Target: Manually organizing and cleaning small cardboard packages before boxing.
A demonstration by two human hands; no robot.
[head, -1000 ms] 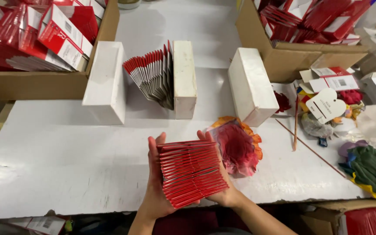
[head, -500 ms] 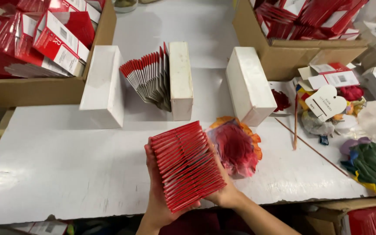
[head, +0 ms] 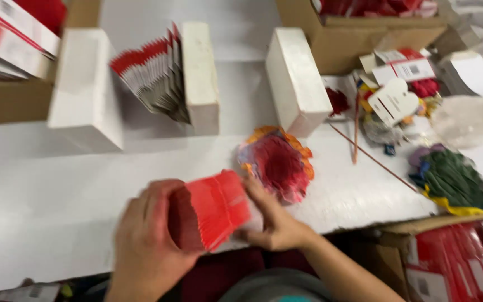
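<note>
From the head camera, looking down over the person's arms, the left hand (head: 146, 240) curls round the near end of a thick stack of flat red paper envelopes (head: 213, 208), its grip closed about the stack's left side, while the right hand (head: 272, 221) presses its fingers against the stack's right edge, so the bundle is clamped between the two just above the near edge of the white desk (head: 46, 207). The picture is blurred, so single envelopes cannot be told apart. Just beside the right hand, to its far right, lies a crumpled red and orange tissue-paper flower (head: 278, 162), almost touching the fingers. Farther back stand three white rectangular blocks: the left block (head: 85, 89), the middle block (head: 199, 75) with a fanned row of red-and-white envelopes (head: 152, 72) leaning against its left face, and the right block (head: 297, 78), tilted. Brown cardboard boxes of red packets sit at the far left (head: 6, 100) and far right (head: 364, 39), and another open box (head: 454, 263) stands below the desk's near right corner. A heap of green tissue paper (head: 451, 179) and a white heart-shaped tag (head: 392, 100) lie well apart to the right.
</note>
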